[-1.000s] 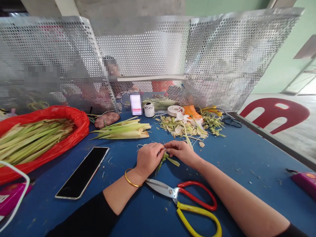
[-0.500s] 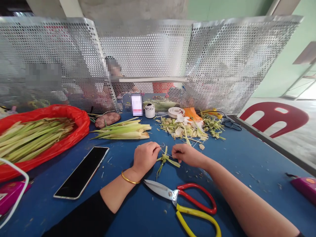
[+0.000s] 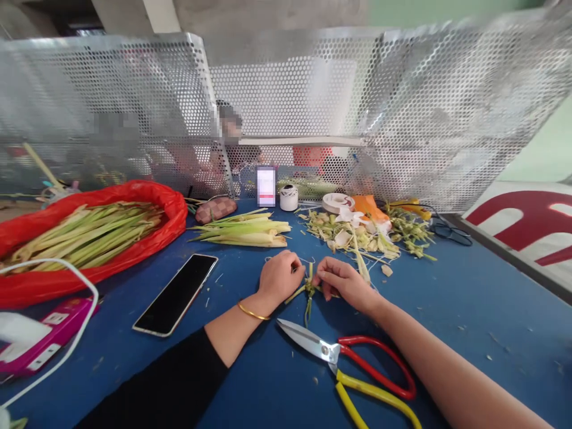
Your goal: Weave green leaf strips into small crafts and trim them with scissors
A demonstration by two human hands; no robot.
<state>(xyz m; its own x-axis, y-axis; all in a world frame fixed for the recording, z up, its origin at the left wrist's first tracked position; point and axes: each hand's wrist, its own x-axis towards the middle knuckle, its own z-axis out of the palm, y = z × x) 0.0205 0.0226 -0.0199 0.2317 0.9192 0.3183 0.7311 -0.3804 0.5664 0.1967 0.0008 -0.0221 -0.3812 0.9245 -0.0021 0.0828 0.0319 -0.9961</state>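
Near the middle of the blue table, a small knotted piece of green plant strips (image 3: 309, 287) stands between my two hands, its loose ends sticking out. My left hand (image 3: 280, 277), a gold bangle at the wrist, is closed in a pinch on a fine white thread (image 3: 307, 260) just left of the piece. Close against its right side, my right hand (image 3: 342, 283) is closed too, thumb and fingertips together; what they pinch is hidden. Scissors (image 3: 328, 351) with one red and one yellow handle lie nearer me, blades slightly apart.
A red plastic bag (image 3: 174, 214) of long leaves sits left, beside a dark-screened phone (image 3: 176, 295) and purple power strip (image 3: 53, 333). Behind my hands lie pale husks (image 3: 250, 229), scraps (image 3: 348, 232) and a tape roll (image 3: 338, 203). A perforated metal screen (image 3: 286, 89) closes off the back.
My right hand has moved in toward the knotted piece, narrowing the gap between my hands. The view has turned left, so everything sits further right in the picture.
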